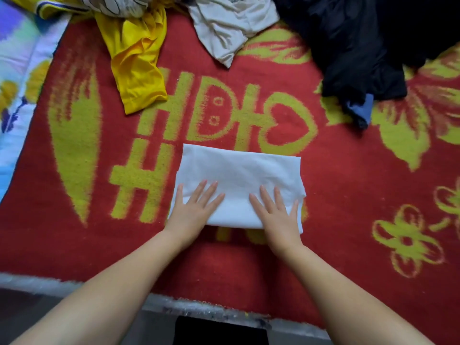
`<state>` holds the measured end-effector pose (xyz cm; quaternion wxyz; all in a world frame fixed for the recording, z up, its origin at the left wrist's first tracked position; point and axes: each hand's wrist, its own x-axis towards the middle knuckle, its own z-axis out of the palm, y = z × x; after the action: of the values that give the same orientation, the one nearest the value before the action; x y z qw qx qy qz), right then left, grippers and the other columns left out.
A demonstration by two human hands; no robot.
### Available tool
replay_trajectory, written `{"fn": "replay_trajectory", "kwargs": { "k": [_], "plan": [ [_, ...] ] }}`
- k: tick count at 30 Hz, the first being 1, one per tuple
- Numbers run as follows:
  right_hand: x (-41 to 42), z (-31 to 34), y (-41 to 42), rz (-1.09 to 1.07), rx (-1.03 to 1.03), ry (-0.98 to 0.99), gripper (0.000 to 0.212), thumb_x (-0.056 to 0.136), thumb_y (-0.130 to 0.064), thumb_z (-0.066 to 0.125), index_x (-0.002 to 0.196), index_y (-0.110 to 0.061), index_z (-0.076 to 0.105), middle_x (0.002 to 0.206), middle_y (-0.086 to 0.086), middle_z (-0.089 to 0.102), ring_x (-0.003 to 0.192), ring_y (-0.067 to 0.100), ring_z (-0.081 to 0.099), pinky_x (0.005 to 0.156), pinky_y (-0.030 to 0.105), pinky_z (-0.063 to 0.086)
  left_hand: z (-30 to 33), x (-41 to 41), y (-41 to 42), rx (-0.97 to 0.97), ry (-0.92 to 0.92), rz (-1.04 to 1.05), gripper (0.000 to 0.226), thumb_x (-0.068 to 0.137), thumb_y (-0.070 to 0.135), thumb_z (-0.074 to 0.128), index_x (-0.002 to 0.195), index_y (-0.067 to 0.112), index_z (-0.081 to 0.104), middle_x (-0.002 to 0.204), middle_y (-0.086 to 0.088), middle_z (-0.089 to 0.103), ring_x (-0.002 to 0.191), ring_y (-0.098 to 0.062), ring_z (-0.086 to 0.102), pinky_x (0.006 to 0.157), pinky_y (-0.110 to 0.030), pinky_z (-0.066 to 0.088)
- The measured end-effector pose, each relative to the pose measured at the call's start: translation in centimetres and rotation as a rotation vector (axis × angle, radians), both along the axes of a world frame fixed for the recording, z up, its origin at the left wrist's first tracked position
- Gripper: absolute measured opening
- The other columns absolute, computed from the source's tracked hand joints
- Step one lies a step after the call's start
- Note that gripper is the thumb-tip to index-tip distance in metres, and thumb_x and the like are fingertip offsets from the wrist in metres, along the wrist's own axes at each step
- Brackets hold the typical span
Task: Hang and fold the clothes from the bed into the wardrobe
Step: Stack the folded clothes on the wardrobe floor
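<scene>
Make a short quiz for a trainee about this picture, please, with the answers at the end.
1. True or false: both hands press flat on the folded white cloth.
2. Which garment lies nearest the left hand? A) yellow shirt B) black clothes C) cream shirt
3. Fill in: the white cloth lies on a ____ blanket with yellow patterns.

Key
1. True: the left hand and the right hand lie on it with straight fingers.
2. A
3. red
</scene>
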<state>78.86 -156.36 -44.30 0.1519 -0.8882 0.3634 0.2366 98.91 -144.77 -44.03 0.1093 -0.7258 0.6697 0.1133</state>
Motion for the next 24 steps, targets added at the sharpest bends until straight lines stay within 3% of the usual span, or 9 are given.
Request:
{"fn": "replay_trajectory", "kwargs": {
  "k": [2,4,10,13,14,16,18,24],
  "plan": [
    [0.9,2.2,-0.6,-0.041,0.044,0.003,0.077,0.095,0.000,0.036,0.153,-0.037,0.001,0.162,-0.004,-0.009,0.147,0.033,-0.011,0.111,0.067,0.005,0.8,0.5,-0.4,0.095,0.015,0.048,0.072,0.091,0.001,0.043,0.152,0.027,0.016,0.160,-0.006,0.008,0.146,-0.032,0.011,0.107,-0.065,0.017],
    [1.6,4.8,-1.5,-0.046,0.063,-0.012,0.081,0.090,0.006,0.034,0.153,-0.037,0.006,0.162,-0.005,-0.005,0.147,0.034,-0.007,0.112,0.061,0.012,2.4,0.8,-0.8,0.140,0.022,0.077,0.071,0.097,0.006,0.035,0.152,0.030,-0.003,0.161,-0.001,-0.009,0.147,-0.030,-0.006,0.111,-0.061,0.008],
    [3.3,15.3,-4.2,0.101,-0.025,-0.114,0.083,0.086,0.009,0.037,0.153,-0.035,0.012,0.162,-0.004,0.005,0.147,0.034,0.003,0.110,0.050,0.022,12.4,2.1,-1.8,0.077,-0.028,0.121,0.070,0.097,0.003,0.032,0.153,0.029,-0.002,0.161,0.001,-0.004,0.148,-0.026,-0.001,0.112,-0.058,0.010],
    [4.8,18.9,-3.9,0.244,-0.042,-0.138,0.078,0.088,0.005,0.039,0.153,-0.032,0.014,0.160,-0.002,0.014,0.146,0.032,0.008,0.109,0.049,0.024,17.3,2.6,-0.3,0.033,-0.096,0.128,0.064,0.094,0.002,0.032,0.152,0.021,0.017,0.159,-0.007,0.015,0.145,-0.029,0.019,0.110,-0.058,0.021],
    [5.4,19.8,-3.4,0.308,-0.046,-0.139,0.076,0.089,0.003,0.039,0.153,-0.031,0.014,0.159,-0.002,0.016,0.146,0.030,0.010,0.109,0.048,0.024,19.0,2.9,0.7,-0.066,-0.108,0.111,0.061,0.087,0.001,0.033,0.146,0.016,0.037,0.151,-0.013,0.035,0.136,-0.033,0.038,0.103,-0.058,0.035],
    [6.7,20.9,-2.3,0.412,-0.043,-0.140,0.075,0.089,0.001,0.040,0.152,-0.030,0.014,0.158,-0.002,0.017,0.145,0.027,0.013,0.109,0.047,0.023,21.8,3.4,2.9,-0.121,-0.142,0.112,0.057,0.072,0.006,0.032,0.113,0.012,0.071,0.114,-0.013,0.069,0.100,-0.032,0.068,0.074,-0.050,0.056],
    [8.8,22.1,-0.8,0.523,-0.027,-0.164,0.075,0.088,0.003,0.040,0.152,-0.030,0.016,0.157,-0.003,0.020,0.144,0.027,0.014,0.109,0.047,0.023,23.8,3.9,6.4,-0.139,-0.210,0.176,0.052,0.069,0.011,0.033,0.096,0.017,0.077,0.098,-0.006,0.074,0.085,-0.025,0.072,0.063,-0.039,0.058],
    [18.1,27.0,9.2,0.979,-0.061,-0.336,0.062,0.091,-0.012,0.042,0.148,-0.031,0.027,0.147,-0.003,0.035,0.135,0.021,0.028,0.107,0.042,0.024,29.3,3.7,21.4,-0.132,-0.313,0.559,0.050,0.072,0.012,0.036,0.097,0.021,0.077,0.098,0.000,0.074,0.084,-0.019,0.072,0.066,-0.038,0.059]
  ]
}}
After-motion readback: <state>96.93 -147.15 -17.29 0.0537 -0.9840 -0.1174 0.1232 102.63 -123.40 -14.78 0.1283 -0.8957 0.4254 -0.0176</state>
